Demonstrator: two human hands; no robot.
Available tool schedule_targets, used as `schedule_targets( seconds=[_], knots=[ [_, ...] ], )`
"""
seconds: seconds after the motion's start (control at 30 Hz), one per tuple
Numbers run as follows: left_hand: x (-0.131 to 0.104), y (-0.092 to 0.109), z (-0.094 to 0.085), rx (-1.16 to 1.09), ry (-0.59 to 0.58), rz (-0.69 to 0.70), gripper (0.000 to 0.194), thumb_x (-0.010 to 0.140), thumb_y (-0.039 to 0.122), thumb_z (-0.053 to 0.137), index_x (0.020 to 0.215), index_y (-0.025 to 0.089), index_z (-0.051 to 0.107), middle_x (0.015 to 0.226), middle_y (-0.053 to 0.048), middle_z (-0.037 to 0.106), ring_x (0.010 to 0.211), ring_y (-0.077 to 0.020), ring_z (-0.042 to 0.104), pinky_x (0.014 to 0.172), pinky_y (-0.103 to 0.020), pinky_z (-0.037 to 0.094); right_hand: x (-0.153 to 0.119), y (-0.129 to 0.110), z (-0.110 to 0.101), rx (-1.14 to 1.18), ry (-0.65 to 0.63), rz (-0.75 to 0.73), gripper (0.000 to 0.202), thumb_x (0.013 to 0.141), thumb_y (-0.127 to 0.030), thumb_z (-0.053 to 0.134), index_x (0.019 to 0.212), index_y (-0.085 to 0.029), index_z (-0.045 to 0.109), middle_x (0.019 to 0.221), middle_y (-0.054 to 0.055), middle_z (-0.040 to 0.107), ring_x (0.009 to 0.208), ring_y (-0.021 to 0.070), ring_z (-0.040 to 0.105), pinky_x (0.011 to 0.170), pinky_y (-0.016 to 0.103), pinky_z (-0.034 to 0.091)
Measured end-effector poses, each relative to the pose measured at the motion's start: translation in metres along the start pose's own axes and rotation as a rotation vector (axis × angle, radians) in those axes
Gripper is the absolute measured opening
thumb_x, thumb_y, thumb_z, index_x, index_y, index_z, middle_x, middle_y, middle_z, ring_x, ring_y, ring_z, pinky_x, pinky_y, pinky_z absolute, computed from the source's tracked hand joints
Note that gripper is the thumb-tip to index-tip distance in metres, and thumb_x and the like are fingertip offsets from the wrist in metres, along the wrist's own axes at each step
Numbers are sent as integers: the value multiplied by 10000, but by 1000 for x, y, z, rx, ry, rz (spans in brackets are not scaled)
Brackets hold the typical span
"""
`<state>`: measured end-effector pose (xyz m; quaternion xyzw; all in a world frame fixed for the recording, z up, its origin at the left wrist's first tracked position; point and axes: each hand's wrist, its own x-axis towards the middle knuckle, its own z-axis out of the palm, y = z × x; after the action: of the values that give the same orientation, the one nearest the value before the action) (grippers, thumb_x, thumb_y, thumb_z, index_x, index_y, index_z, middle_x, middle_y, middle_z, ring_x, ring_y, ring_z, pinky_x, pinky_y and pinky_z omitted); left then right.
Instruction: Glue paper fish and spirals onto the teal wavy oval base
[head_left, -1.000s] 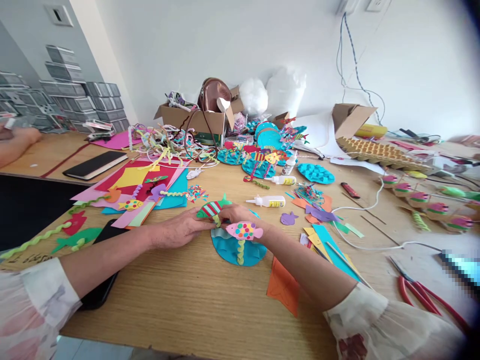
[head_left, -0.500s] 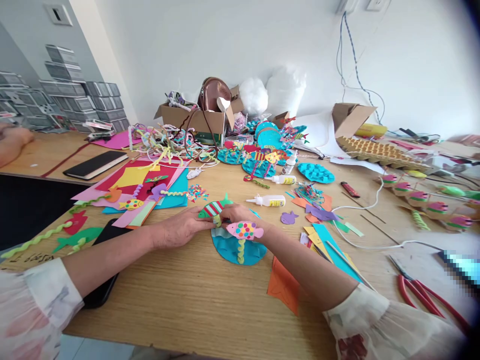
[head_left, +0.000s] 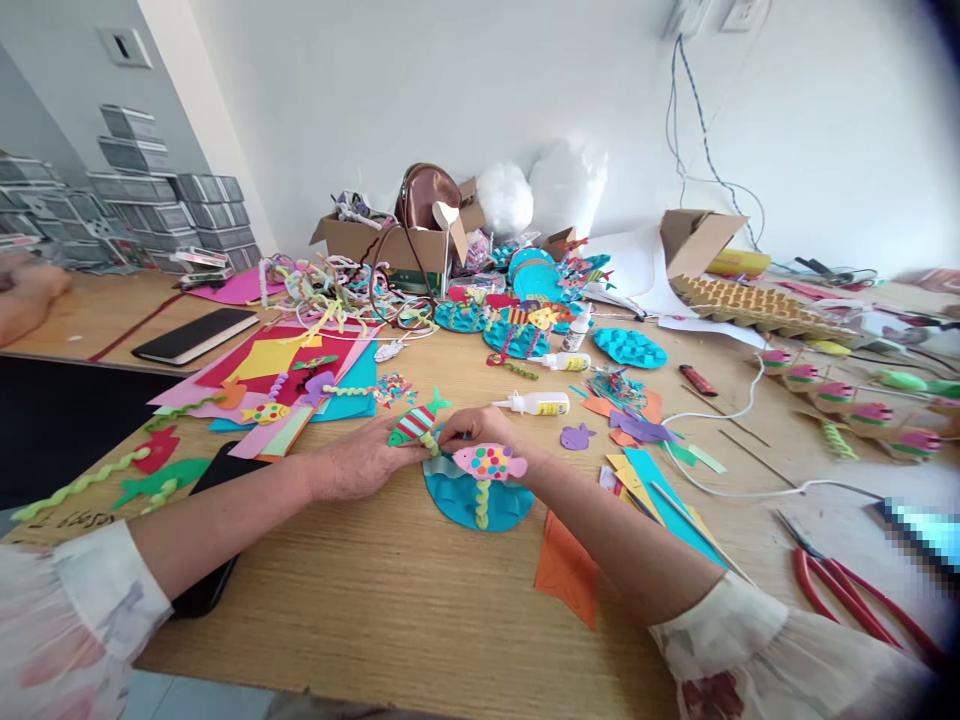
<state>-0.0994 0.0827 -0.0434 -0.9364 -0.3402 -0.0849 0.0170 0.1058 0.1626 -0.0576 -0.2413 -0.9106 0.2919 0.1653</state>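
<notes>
- Nearest, on wooden surface [head_left: 360, 620]: one orange paper scrap [head_left: 566, 575]; to its right, one pair of red-handled pliers [head_left: 844, 590].
- Next: one blue disc [head_left: 450, 505], flat on surface, with two fish about it: pink dotted fish [head_left: 490, 463] on pale coiled stem [head_left: 482, 508]; green striped fish [head_left: 414, 425] tilted at far-left rim, foot of its stem hidden.
- Left hand [head_left: 356, 463]: fingers at green striped fish, just under it; possibly pinching, contact hidden, cannot tell.
- Right hand [head_left: 480, 428]: curled over disc behind pink dotted fish; fingertips partly hidden, grip cannot tell.
- Handling, judged: very light; fish thin and bendable, easily creased; stem soft, springy, not slippery. Best hold: low on stem; disc steadied by rim.
- Beyond: one loose purple fish [head_left: 577, 437]; two lying glue bottles [head_left: 540, 404], one upright bottle [head_left: 577, 330].
- Farther: one ruffled disc [head_left: 630, 347]; others piled, uncounted; one black notebook [head_left: 195, 335] at left.
- Farthest: one cardboard box [head_left: 420, 245] with one brown bag [head_left: 431, 195].
</notes>
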Motion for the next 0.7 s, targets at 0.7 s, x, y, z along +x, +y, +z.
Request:
schedule_targets(
  seconds=[0.7],
  knots=[
    [10, 2, -6, 10, -122, -49, 476, 805, 40, 414, 1222, 248, 511, 1228, -86, 530, 1153, -245, 456, 951, -379, 390, 5, -18, -12, 49, -52, 163, 85, 685, -79, 587, 680, -131, 654, 556, -19, 540, 514, 89, 445, 485, 200, 333]
  ],
)
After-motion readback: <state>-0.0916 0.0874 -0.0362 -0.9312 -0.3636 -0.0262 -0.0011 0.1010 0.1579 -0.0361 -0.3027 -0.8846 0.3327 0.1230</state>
